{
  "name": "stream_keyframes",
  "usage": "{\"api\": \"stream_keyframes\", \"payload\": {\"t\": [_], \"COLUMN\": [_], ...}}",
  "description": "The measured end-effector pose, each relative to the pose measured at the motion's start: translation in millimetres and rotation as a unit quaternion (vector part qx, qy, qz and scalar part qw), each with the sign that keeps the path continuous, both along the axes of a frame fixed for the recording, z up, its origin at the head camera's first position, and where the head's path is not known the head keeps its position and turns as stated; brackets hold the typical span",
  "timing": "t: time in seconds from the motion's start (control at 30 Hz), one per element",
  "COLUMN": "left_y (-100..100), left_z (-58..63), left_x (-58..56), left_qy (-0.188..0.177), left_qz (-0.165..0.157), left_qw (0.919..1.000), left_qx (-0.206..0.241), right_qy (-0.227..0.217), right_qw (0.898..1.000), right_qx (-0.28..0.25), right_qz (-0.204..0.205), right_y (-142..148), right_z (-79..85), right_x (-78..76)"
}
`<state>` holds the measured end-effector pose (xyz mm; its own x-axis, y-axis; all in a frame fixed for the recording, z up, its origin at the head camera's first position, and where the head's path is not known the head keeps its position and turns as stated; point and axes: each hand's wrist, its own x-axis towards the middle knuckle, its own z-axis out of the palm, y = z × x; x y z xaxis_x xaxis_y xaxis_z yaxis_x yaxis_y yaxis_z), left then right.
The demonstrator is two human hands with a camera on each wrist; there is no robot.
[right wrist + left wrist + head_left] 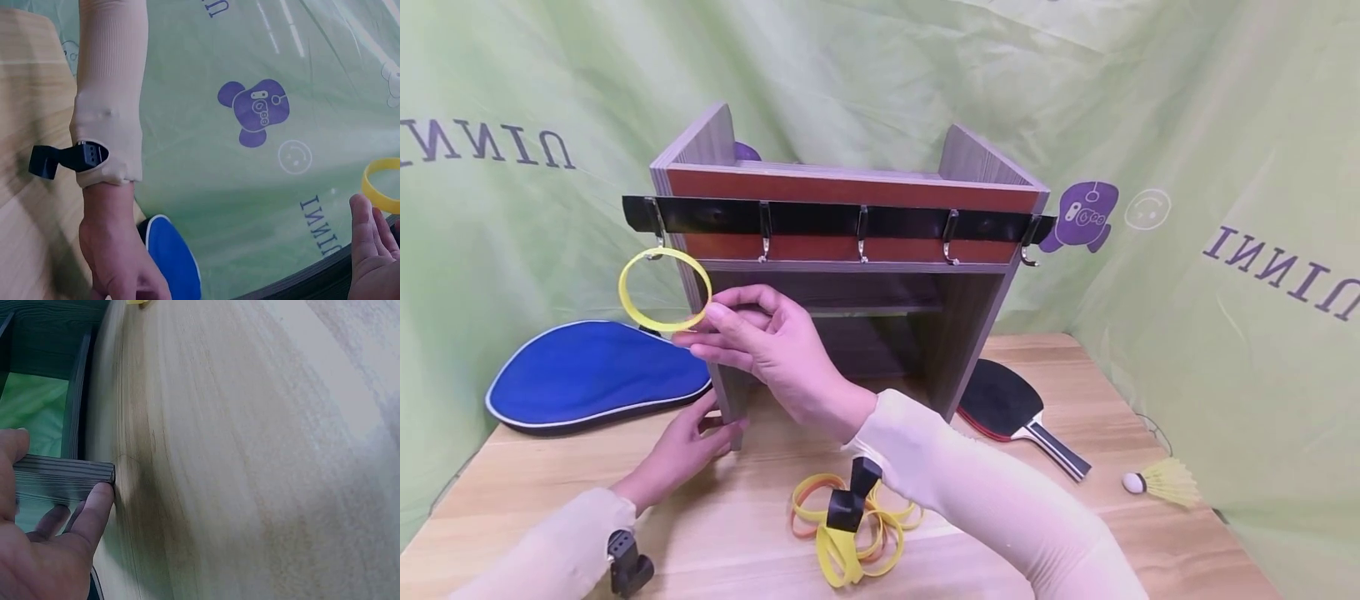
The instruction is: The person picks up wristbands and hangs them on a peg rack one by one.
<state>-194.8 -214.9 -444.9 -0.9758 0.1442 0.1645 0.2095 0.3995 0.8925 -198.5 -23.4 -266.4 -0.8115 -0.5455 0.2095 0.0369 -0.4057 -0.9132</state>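
Note:
My right hand (778, 346) pinches a yellow wristband (664, 327) by its right side, between thumb and fingers. The band's upper edge overlaps the tip of the leftmost metal hook (659, 221) in the head view. That hook belongs to a black hook rail (812, 219) across the front of a grey wooden shelf (966, 342). Low down, my left hand (679, 446) grips the bottom of the shelf's left side panel (69, 472), thumb on one face and fingers on the other. In the right wrist view the wristband (375, 192) is cut by the right edge.
Several yellow and orange wristbands (838, 557) lie heaped on the wooden table (737, 550), under my right forearm. A blue bat case (591, 375) lies left of the shelf. On the right are a black table tennis bat (1003, 396) and a shuttlecock (1168, 482). Green cloth (1225, 125) hangs behind.

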Motion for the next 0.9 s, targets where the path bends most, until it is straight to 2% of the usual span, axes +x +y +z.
{"api": "stream_keyframes", "payload": {"t": [0.17, 0.4, 0.6, 0.77, 0.9], "left_y": [-1.3, 0.8, 2.6, 2.5, 1.2], "left_z": [0.7, 0.5, 1.3, 3.8, 3.0], "left_x": [-0.3, -0.1, -1.3, -1.7, -1.3], "left_qy": [-0.004, 0.0, 0.005, -0.003, -0.017], "left_qz": [0.0, -0.001, 0.0, 0.0, 0.002], "left_qw": [1.0, 1.0, 1.0, 1.0, 0.9998], "left_qx": [-0.009, 0.004, -0.004, -0.008, -0.001], "right_qy": [0.001, -0.012, -0.002, 0.023, 0.025], "right_qw": [1.0, 0.998, 0.993, 0.981, 0.971], "right_qx": [0.015, 0.059, 0.119, 0.194, 0.238], "right_qz": [0.001, 0.003, 0.015, 0.018, 0.022], "right_y": [7.0, 26.7, 56.5, 84.7, 103.0], "right_z": [-3.1, -14.6, -37.3, -59.8, -79.4], "right_x": [-2.2, -7.1, -12.0, -13.5, -12.1]}}
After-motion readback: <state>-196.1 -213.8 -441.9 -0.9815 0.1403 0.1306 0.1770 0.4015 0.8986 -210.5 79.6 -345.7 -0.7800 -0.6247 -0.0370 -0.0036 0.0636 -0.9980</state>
